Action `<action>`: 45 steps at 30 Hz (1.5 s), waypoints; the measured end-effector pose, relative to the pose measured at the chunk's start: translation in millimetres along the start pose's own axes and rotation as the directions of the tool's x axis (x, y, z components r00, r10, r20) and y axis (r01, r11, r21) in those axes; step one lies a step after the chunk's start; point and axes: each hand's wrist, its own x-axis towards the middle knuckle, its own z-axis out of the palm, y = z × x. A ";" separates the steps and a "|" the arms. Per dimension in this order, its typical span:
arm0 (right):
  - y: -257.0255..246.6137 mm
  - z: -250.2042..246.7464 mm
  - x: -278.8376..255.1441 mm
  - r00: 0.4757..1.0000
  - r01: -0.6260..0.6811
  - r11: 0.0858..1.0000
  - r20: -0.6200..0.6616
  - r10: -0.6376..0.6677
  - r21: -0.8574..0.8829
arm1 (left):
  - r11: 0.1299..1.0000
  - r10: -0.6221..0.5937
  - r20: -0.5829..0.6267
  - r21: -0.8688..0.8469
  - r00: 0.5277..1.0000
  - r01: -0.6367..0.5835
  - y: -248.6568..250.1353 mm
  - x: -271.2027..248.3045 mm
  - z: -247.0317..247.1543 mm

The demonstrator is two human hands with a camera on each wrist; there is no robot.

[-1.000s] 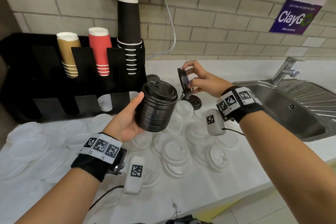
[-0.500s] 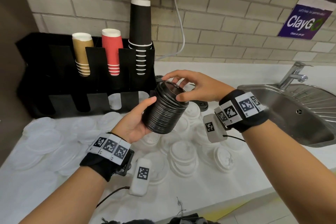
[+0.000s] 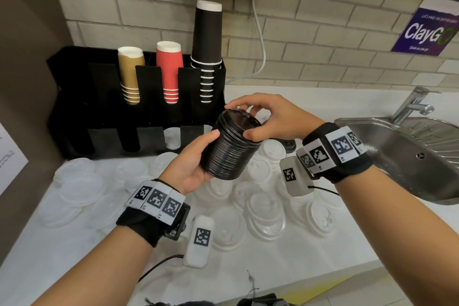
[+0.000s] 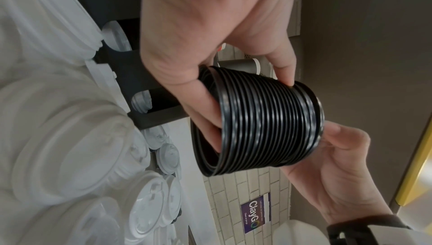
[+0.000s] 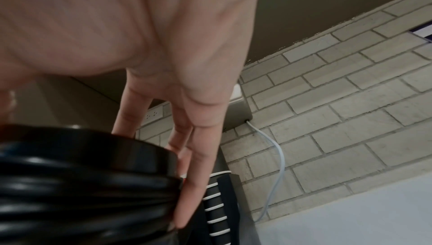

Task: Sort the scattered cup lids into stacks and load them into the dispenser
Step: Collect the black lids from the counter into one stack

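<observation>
Ribbed black lid stack [image 3: 231,149], glossy, tilted between both hands.

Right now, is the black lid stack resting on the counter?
No: the left hand holds the black lid stack in the air above the clear lids, with the right hand gripping its top.
</observation>
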 end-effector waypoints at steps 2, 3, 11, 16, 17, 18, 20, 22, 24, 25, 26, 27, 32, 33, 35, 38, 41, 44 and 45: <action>-4.6 2.9 2.1 1.000 0.001 1.000 0.003 -0.001 -0.022 | 1.000 0.002 -0.016 -0.006 1.000 -0.002 2.1 -2.7 -3.1; -7.1 4.8 3.1 1.000 0.002 0.999 0.007 -0.002 -0.034 | 1.000 0.003 -0.020 -0.010 1.000 -0.003 2.8 -3.7 -4.8; -31.7 12.9 15.8 0.999 0.021 0.999 0.049 -0.019 -0.035 | 0.994 0.074 0.111 -0.095 0.991 -0.063 14.9 -11.9 -33.1; -38.0 21.6 18.6 0.997 0.021 0.998 0.076 -0.017 -0.056 | 0.999 0.035 0.134 -0.027 0.990 -0.032 19.0 -11.7 -35.8; -37.9 24.1 18.4 0.997 0.021 0.998 0.080 -0.016 -0.060 | 0.999 0.032 0.144 -0.015 0.989 -0.030 18.1 -11.4 -34.2; -37.2 25.9 18.3 0.997 0.016 0.998 0.081 -0.011 -0.061 | 1.000 0.027 0.150 -0.011 0.988 -0.026 17.2 -10.9 -32.3; -34.3 27.5 18.4 0.997 0.010 0.998 0.074 -0.006 -0.056 | 1.000 0.022 0.148 -0.018 0.989 -0.020 16.2 -8.5 -28.5; -29.3 25.7 18.8 0.998 0.022 0.999 0.062 -0.019 -0.045 | 0.999 0.031 0.145 -0.029 0.989 -0.027 15.9 -5.0 -25.4; -21.9 17.9 18.3 0.997 0.032 0.999 0.065 -0.032 0.006 | 0.998 0.059 0.147 -0.046 0.987 -0.053 17.1 -0.9 -22.1; -17.0 11.3 18.0 0.998 0.025 0.998 0.055 -0.028 0.054 | 0.996 0.074 0.157 -0.060 0.985 -0.065 18.8 1.2 -19.8; -10.0 3.3 17.2 1.000 0.012 0.994 0.027 -0.015 0.112 | 0.994 0.084 0.168 -0.080 0.982 -0.071 20.9 3.4 -17.2; -0.5 -6.0 16.9 1.000 -0.009 0.987 -0.018 0.012 0.163 | 0.992 0.091 0.178 -0.099 0.980 -0.074 22.8 5.9 -14.9; 75.8 -46.5 24.7 0.882 -0.465 0.885 -0.095 0.462 -0.009 | 0.983 0.139 0.166 -0.145 0.976 -0.115 26.3 18.4 -10.7; 92.7 -47.9 26.9 0.827 -0.559 0.815 -0.035 0.561 -0.156 | 0.981 0.149 0.169 -0.147 0.974 -0.125 25.4 20.3 -10.2; 119.7 -44.7 27.9 0.722 -0.593 0.662 0.062 0.689 -0.458 | 0.981 0.158 0.159 -0.137 0.975 -0.137 22.4 24.0 -7.2; 151.3 -39.5 25.1 0.664 -0.557 0.631 0.167 0.729 -0.540 | 0.983 0.163 0.123 -0.103 0.979 -0.151 18.9 29.7 -0.7; 171.5 -32.3 24.6 0.707 -0.452 0.678 0.231 0.668 -0.580 | 0.983 0.169 0.090 -0.087 0.982 -0.161 16.4 34.6 4.7; 188.5 -21.9 30.9 0.744 -0.342 0.679 0.254 0.618 -0.650 | 0.981 0.184 0.074 -0.076 0.980 -0.179 12.6 38.2 8.4; 193.4 -19.0 32.2 0.747 -0.324 0.678 0.262 0.611 -0.660 | 0.981 0.186 0.076 -0.076 0.980 -0.180 10.6 38.8 9.0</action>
